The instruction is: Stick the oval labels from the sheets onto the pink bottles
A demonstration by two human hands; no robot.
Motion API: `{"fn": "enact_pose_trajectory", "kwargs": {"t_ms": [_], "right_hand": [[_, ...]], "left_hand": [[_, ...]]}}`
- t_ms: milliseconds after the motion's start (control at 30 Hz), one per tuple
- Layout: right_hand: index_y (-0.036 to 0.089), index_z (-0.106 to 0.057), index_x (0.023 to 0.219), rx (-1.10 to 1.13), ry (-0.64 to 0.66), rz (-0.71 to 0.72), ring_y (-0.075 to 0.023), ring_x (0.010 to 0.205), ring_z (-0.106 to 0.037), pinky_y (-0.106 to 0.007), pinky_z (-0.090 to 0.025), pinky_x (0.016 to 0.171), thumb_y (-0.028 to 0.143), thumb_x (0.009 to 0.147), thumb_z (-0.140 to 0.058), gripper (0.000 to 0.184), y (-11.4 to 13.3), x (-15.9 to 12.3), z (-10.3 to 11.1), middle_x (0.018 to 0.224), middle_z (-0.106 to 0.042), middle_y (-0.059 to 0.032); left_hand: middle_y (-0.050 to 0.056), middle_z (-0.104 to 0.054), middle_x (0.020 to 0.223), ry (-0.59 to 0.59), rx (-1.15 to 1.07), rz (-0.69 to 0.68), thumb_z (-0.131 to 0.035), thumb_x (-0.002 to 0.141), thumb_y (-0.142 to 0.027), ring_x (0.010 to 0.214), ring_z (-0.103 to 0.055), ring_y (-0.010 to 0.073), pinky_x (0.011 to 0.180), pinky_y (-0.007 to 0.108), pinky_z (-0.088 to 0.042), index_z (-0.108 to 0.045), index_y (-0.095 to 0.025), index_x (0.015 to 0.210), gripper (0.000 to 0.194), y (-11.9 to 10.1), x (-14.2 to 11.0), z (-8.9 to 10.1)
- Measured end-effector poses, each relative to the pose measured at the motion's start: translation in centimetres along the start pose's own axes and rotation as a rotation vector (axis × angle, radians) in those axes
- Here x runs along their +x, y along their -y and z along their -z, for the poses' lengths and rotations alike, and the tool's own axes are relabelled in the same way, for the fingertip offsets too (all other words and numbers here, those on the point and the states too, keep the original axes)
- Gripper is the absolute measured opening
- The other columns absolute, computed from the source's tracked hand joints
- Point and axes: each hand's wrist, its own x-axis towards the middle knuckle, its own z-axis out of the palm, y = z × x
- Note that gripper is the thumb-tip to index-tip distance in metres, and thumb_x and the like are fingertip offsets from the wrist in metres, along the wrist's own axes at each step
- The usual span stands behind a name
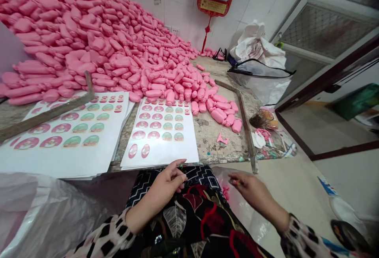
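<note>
My left hand (pixel 169 180) hovers over my lap at the table's front edge, just below a stack of sticker sheets (pixel 168 153) printed with pink and green ovals. Its index finger is stretched out, the others loosely bent, and nothing shows in it. To the right, my right hand (pixel 247 187) is above a clear plastic bag (pixel 254 220) with small pink pieces (pixel 226 192) inside. Its fingers are pinched together; what they hold, if anything, is too small to make out. A small pink plastic scrap (pixel 222 139) lies on the wooden table (pixel 207 149).
A huge heap of pink plastic bottles (pixel 97 45) covers the table's back and left. A second sticker stack (pixel 68 159) lies left beneath a wooden strip (pixel 44 118). Another strip (pixel 247 131) edges the right side. A white plastic bag (pixel 50 210) stands at lower left.
</note>
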Motion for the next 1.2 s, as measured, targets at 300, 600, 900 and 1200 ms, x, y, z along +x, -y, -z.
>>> {"fn": "enact_pose_trajectory", "kwargs": {"t_ms": [300, 600, 900, 1200], "right_hand": [[0.020, -0.055, 0.116, -0.182, -0.397, -0.085, -0.0247, 0.100, -0.056, -0.032, -0.040, 0.078, 0.037, 0.083, -0.045, 0.039, 5.4, 14.8, 8.8, 0.114, -0.058, -0.0114], [0.013, -0.054, 0.109, -0.173, -0.381, -0.169, -0.0273, 0.089, -0.058, -0.033, -0.041, 0.067, 0.056, 0.080, -0.038, 0.054, 5.9, 19.0, 6.4, 0.101, -0.058, -0.0155], [0.021, -0.062, 0.100, 0.473, -0.037, 0.380, -0.0201, 0.082, -0.058, -0.030, -0.043, 0.071, 0.042, 0.073, -0.058, 0.035, 12.5, 11.4, 4.5, 0.092, -0.064, -0.0038], [0.022, -0.063, 0.090, 0.777, 0.296, 0.557, -0.0139, 0.070, -0.055, -0.025, -0.045, 0.063, 0.038, 0.074, -0.062, 0.023, 18.7, 6.4, 2.7, 0.083, -0.061, -0.0006]], "left_hand": [[0.000, -0.055, 0.079, -0.054, 0.006, -0.045, -0.050, 0.074, -0.027, 0.065, -0.053, 0.0126, 0.060, 0.027, -0.042, -0.046, -0.016, 0.118, 0.045, 0.3, -0.9, -0.1], [0.000, -0.057, 0.075, -0.116, -0.047, -0.037, -0.051, 0.072, -0.025, 0.059, -0.052, 0.0103, 0.055, 0.024, -0.040, -0.052, -0.016, 0.110, 0.039, 0.2, -1.3, -0.2], [0.004, -0.056, 0.092, -0.288, -0.225, -0.190, -0.056, 0.077, -0.036, 0.069, -0.054, 0.0112, 0.063, 0.026, -0.044, -0.048, -0.019, 0.119, 0.046, -0.5, -1.0, 0.6], [0.007, -0.060, 0.086, 0.071, -0.615, -0.082, -0.050, 0.083, -0.042, 0.060, -0.057, 0.0111, 0.054, 0.023, -0.043, -0.051, -0.018, 0.114, 0.039, -1.3, -3.5, 2.5]]}}
